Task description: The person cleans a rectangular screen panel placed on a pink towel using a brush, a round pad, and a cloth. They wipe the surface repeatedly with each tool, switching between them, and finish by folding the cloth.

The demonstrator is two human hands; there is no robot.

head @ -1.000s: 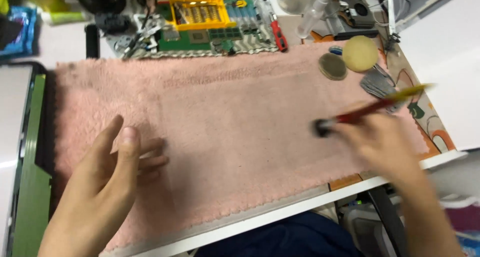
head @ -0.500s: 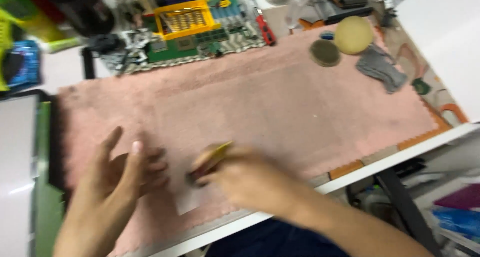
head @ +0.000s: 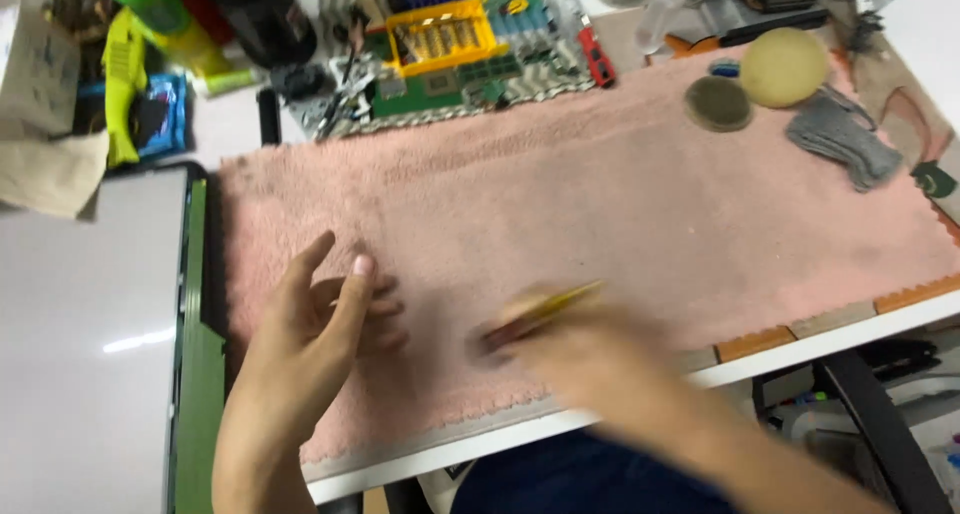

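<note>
Your left hand (head: 318, 326) rests on the pink towel (head: 600, 194), fingers spread open, holding nothing. Your right hand (head: 585, 359) — blurred — grips a yellow-handled brush (head: 545, 309) just right of the left, its tip near the towel's near edge. Green circuit board (head: 450, 84) lies far.

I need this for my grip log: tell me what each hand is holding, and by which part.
The right hand holds a yellow-handled brush, gripped low near its dark head; blur hides the exact hold. The left hand holds nothing, resting open on the pink towel.

Head camera looks steeply down, near pink towel (head: 600, 204).
</note>
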